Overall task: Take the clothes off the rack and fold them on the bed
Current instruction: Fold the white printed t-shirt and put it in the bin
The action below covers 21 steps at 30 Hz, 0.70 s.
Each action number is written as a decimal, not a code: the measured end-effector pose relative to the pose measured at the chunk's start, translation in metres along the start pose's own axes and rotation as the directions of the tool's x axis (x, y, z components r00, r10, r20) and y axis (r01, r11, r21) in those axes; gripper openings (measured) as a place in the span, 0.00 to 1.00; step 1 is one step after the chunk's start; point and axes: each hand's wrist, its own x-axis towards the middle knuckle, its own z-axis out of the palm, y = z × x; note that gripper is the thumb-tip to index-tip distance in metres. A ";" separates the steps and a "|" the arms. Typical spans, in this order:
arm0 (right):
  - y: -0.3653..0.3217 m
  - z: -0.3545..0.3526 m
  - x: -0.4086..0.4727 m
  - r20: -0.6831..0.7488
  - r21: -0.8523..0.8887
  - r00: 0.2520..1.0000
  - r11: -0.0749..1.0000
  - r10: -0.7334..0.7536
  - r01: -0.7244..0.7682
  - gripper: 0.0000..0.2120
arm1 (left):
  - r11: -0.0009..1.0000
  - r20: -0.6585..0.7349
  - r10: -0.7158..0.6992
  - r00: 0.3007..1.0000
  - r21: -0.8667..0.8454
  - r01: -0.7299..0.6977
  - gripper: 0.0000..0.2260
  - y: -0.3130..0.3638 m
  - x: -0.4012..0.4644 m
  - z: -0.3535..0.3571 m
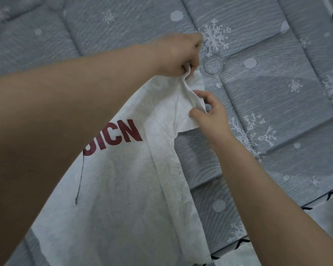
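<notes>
A bunched fold at the top of the white T-shirt (123, 189) is gripped by the left hand (179, 54), whose fingers are curled closed around the cloth with the knuckles turned away from the camera. The edge of the short sleeve (188, 110) is pinched between the thumb and fingers of the right hand (210, 114); its remaining fingers are loosely bent above the fabric. The left forearm is stretched diagonally from the lower left up toward the middle of the bed (277, 93), passing over the shirt. The right forearm is brought in from the lower right corner. The shirt is spread over the bed near its front edge, dark red lettering (115, 137) partly covered by the left arm, and its upper part is lifted by both hands. The bed is covered with a grey quilted cover with white snowflakes.
</notes>
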 end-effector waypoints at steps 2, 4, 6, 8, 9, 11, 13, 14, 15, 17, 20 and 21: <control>0.001 -0.004 0.003 -0.025 -0.121 1.000 0.992 0.017 -0.020 0.12 | 0.993 0.056 -0.053 0.997 0.110 0.047 0.08 0.001 0.003 -0.003; 0.001 -0.010 0.003 -0.033 -0.227 0.999 0.974 -0.021 0.013 0.10 | 0.965 0.110 -0.120 0.987 0.247 0.090 0.06 0.001 0.007 -0.005; 0.006 -0.017 0.003 -0.038 -0.272 0.998 0.962 -0.047 0.035 0.16 | 0.928 0.141 -0.196 0.970 0.346 0.137 0.06 0.002 0.010 -0.005; 0.014 -0.025 0.003 -0.038 -0.339 0.998 0.940 -0.052 0.036 0.20 | 0.898 0.137 -0.251 0.958 0.403 0.178 0.08 0.002 0.017 -0.003; 0.018 -0.029 0.003 -0.049 -0.369 0.997 0.929 -0.053 0.031 0.22 | 0.889 0.124 -0.272 0.954 0.413 0.200 0.09 0.001 0.021 -0.001; 0.025 -0.035 0.004 -0.098 -0.390 0.994 0.921 -0.049 0.007 0.23 | 0.886 0.077 -0.320 0.944 0.377 0.270 0.10 0.000 0.031 0.003; 0.029 -0.039 0.007 -0.160 -0.372 0.986 0.928 -0.047 -0.016 0.23 | 0.891 0.038 -0.391 0.920 0.265 0.368 0.11 0.001 0.042 0.008; 0.032 -0.039 0.009 -0.185 -0.363 0.982 0.931 -0.040 -0.030 0.23 | 0.892 0.034 -0.420 0.907 0.197 0.406 0.12 0.001 0.047 0.011; 0.035 -0.037 0.011 -0.202 -0.351 0.979 0.936 -0.032 -0.042 0.22 | 0.892 0.039 -0.440 0.897 0.133 0.432 0.13 0.001 0.052 0.016; 0.040 -0.035 0.015 -0.211 -0.306 0.977 0.949 0.005 -0.071 0.20 | 0.890 0.040 -0.456 0.889 0.010 0.456 0.14 0.000 0.061 0.029; 0.050 -0.038 0.022 -0.242 -0.185 0.963 0.969 0.115 -0.162 0.20 | 0.870 0.000 -0.468 0.884 -0.174 0.461 0.14 -0.001 0.071 0.051; 0.052 -0.039 0.023 -0.247 -0.152 0.957 0.969 0.152 -0.193 0.20 | 0.853 -0.025 -0.483 0.875 -0.240 0.464 0.14 0.000 0.073 0.057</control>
